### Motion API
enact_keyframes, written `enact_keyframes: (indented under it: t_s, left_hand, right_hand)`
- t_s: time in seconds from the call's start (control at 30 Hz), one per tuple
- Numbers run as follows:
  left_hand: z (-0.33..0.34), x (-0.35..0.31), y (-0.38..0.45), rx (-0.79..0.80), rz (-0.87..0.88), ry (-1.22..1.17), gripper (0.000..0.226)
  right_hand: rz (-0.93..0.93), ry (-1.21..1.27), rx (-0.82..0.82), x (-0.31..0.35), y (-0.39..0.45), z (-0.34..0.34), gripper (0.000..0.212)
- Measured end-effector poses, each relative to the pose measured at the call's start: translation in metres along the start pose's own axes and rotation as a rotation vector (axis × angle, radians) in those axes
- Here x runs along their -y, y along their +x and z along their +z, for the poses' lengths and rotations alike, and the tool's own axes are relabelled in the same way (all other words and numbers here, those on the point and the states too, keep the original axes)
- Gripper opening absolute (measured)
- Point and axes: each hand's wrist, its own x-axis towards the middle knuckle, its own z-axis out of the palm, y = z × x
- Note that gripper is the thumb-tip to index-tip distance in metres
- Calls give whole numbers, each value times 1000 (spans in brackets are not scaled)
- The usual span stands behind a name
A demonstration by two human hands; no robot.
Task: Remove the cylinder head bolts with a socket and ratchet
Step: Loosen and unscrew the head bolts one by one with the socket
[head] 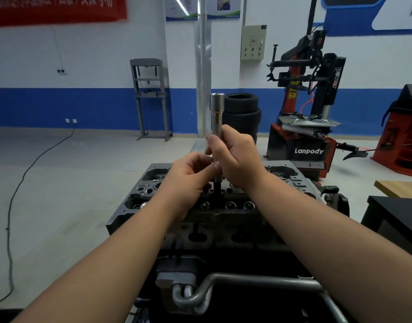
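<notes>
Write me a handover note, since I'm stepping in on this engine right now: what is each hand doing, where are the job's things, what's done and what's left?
Right hand: grips the long socket tool, held upright above the cylinder head.
Left hand: fingers pinch at the tool's lower part, where a dark shank hangs below.
Ratchet: none in view.
Done: cannot tell how many bolts are out; the dark piece may be a bolt lifted out in the socket.
Left: probably free that piece, then check the remaining bolt holes.

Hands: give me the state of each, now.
Left hand: pinching the lower end of the long silver metal socket.
Right hand: gripping the same socket, held upright.
</notes>
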Motion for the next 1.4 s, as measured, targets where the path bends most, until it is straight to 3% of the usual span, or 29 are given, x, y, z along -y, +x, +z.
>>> enact_keyframes:
  t_s: [0.13, 0.4, 0.6, 0.8, 1.0, 1.17, 1.4]
  left_hand:
    - [-2, 1, 1, -20, -13, -22, 23]
    - [-4, -3, -1, 142, -66, -65, 22]
    - [0, -3, -1, -17, -8, -70, 36]
    - [-4, -5, -1, 110, -89, -74, 24]
    - [-1, -7, -3, 26, -28, -30, 38]
    - [-1, -5, -1, 22, -39, -33, 31]
    - [-4, -7, -1, 137, -100, -43, 26]
  right_hand:
    - [-29, -10, -58, -1, 0, 0, 28]
    - [20, -43, -25, -2, -1, 0, 55]
    - [-30, -94, -74, -5, -1, 1, 35]
    - [-41, -140, -45, -4, -1, 3, 41]
    - [-59, -54, -35, -6, -1, 1, 30]
    - [-89, -84, -89, -6, -2, 2, 23]
    - [-50, -74, -49, -4, -1, 4, 41]
